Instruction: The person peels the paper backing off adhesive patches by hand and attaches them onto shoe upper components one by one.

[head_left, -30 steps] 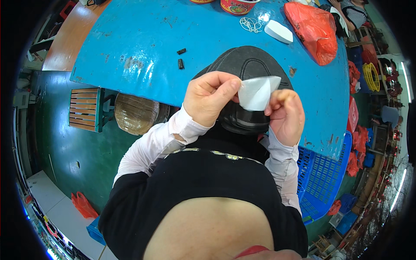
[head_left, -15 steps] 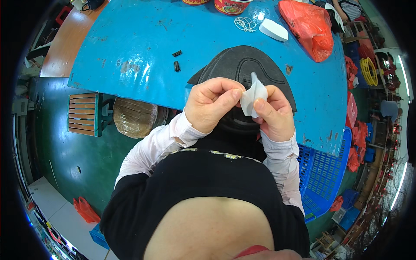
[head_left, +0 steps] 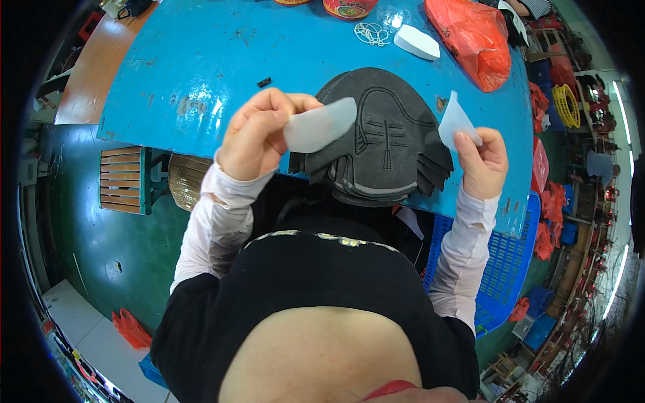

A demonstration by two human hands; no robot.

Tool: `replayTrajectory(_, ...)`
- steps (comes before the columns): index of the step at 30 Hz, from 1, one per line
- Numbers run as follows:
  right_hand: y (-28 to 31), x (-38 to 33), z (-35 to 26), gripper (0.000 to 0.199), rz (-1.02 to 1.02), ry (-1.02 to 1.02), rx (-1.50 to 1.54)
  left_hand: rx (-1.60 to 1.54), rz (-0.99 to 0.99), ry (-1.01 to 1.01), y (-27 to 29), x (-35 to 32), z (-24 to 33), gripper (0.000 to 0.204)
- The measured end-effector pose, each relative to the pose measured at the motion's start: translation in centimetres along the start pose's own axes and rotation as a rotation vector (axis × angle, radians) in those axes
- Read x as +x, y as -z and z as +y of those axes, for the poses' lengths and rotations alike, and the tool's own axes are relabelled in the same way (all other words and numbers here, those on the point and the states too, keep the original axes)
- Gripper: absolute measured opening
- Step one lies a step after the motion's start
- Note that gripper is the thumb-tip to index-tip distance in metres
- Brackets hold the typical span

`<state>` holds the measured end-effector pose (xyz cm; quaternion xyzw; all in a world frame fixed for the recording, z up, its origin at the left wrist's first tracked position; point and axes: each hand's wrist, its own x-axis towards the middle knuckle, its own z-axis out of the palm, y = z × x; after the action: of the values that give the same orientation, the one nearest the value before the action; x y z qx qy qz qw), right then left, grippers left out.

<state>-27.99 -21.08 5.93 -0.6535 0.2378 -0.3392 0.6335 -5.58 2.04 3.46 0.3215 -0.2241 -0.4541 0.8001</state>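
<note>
I note the two pale sheets, pressed together a moment ago, are now parted: my left hand (head_left: 259, 134) pinches the translucent piece (head_left: 320, 125), my right hand (head_left: 482, 161) the white backing (head_left: 455, 122), above the dark shoe uppers (head_left: 383, 144) on the tabletop (head_left: 201, 74).

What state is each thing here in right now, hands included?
Left hand: raised, pinching a pale curved piece.
Right hand: raised, pinching a thin white sheet.
Dark shoe uppers: stacked flat, fanned at the edge.
Orange bag: crumpled, lying on blue table.
</note>
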Motion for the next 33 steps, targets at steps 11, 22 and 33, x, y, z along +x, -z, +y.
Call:
replayTrajectory(11,-3.9,2.2,0.6,0.021,-0.512,0.582,-0.587,0.316,0.03,-0.045,-0.3,-1.6,1.3,0.02)
replayTrajectory(22,-3.2,3.1,0.8,0.026,-0.705,0.618,-0.686,1.654,-0.402,-0.552,-6.0,0.5,-1.5,0.03)
replayTrajectory(33,-7.0,-2.1,0.6,0.098,-0.552,0.59,-1.457,1.824,-0.411,-0.471,-4.6,1.4,-2.3,0.027)
